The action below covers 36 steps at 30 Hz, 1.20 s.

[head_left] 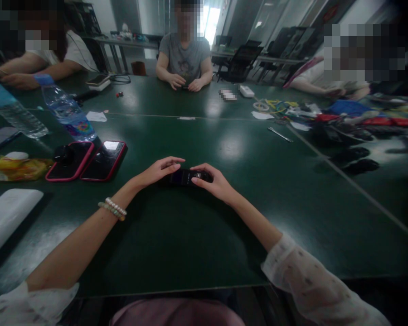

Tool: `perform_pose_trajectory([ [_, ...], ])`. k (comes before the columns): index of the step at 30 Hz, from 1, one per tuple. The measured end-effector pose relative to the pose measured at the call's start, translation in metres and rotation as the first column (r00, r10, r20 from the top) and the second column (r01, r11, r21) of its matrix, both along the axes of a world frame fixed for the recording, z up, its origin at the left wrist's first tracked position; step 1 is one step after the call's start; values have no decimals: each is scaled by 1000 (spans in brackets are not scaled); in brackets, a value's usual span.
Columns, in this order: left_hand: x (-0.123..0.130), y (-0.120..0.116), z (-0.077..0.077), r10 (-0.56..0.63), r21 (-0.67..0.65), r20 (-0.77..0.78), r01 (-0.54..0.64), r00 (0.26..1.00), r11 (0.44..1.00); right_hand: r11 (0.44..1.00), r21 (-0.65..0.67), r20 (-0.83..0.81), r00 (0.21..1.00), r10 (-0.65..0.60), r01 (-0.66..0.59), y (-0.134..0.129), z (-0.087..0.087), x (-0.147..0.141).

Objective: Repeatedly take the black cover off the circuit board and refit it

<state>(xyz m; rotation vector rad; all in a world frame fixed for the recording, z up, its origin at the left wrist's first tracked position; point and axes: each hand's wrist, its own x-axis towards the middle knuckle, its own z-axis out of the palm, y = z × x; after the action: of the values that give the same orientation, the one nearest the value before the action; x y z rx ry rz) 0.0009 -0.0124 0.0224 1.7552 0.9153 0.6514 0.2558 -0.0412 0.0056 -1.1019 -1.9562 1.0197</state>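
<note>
A small black handheld device point(181, 177) with a dark screen lies lengthwise between my hands, low over the green table. My right hand point(211, 179) grips its right end, thumb on the near face and fingers curled round the far side. At the left end, my left hand point(161, 170) has its fingers stretched out and its thumb close to the device's upper edge. Whether that thumb touches it I cannot tell. Two beaded bracelets point(113, 208) circle my left wrist.
Left of me are two red-cased phones point(105, 160) point(71, 165), a yellow packet point(22, 169), a white box-like object point(12, 217) and water bottles point(68, 111). A wrench point(279, 134) and tangled cables point(275, 106) lie right. Three people sit around the green table point(190, 244).
</note>
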Motion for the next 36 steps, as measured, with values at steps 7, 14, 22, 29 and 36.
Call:
perform_pose_trajectory([
  [7,-3,3,-8,-15,16,-52,16,999,1000,1000,3,28,1000,-10,10,-2,3,-2],
  [14,-4,7,-15,-21,102,-120,34,993,994,999,2,19,999,-49,49,-1,2,-3],
  [22,-4,6,-15,30,200,-209,13,977,980,993,-17,77,990,-116,117,-1,0,-5],
  [29,-4,6,-16,38,236,-234,19,971,972,979,40,50,978,-203,201,-1,-4,-8],
  [36,-3,7,-19,50,251,-242,13,969,968,973,26,6,973,-229,229,1,-12,-8],
])
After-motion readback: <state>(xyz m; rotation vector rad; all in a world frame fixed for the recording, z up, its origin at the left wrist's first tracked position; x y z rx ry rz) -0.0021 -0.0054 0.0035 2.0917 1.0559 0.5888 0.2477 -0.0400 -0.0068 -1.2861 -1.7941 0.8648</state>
